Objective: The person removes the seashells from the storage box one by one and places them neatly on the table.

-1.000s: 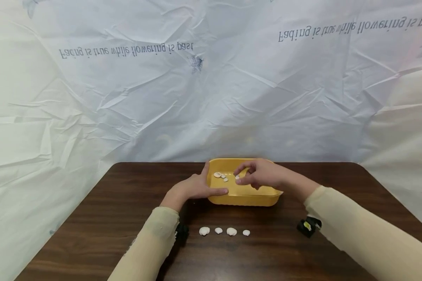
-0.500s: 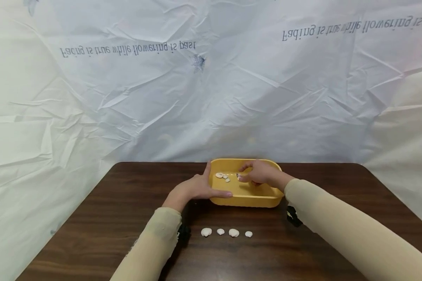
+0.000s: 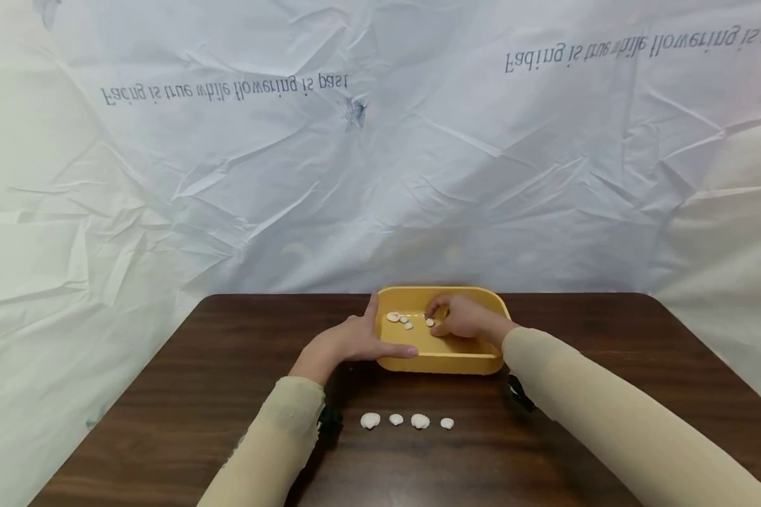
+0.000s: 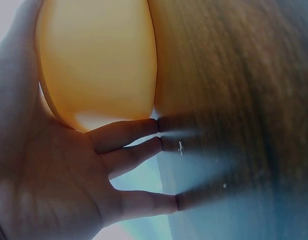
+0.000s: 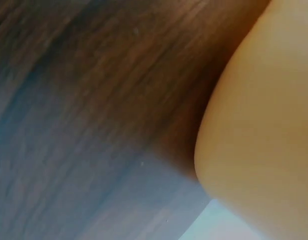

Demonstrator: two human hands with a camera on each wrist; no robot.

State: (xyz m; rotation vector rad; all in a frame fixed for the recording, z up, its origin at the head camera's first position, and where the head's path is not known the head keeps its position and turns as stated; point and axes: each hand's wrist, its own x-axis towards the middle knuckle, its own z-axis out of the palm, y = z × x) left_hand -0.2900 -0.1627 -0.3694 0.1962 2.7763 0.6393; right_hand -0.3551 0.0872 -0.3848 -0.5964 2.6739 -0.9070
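Note:
A yellow plastic tray (image 3: 440,365) stands at the far edge of the table. Against its left end rests my left hand (image 3: 349,343), thumb stretched along the front wall; the left wrist view shows straight, spread fingers (image 4: 129,132) beside the tray. Inside the tray is my right hand (image 3: 463,317), its thumb and index finger parted around a small white seashell (image 3: 430,322) on the tray floor. Left of that shell lie a larger shell (image 3: 393,317) and two small shells (image 3: 404,320). The right wrist view shows the tray's outer wall (image 5: 258,125) but no fingers.
Nearer on the dark wooden table (image 3: 184,422), several white scallop shells (image 3: 421,421) lie in a row, large and small alternating. A white printed sheet (image 3: 380,176) hangs behind the table's far edge.
My right hand has lowered into the tray with a small shell, and its thumb and index finger have spread apart around it. The left hand stays at the tray's end.

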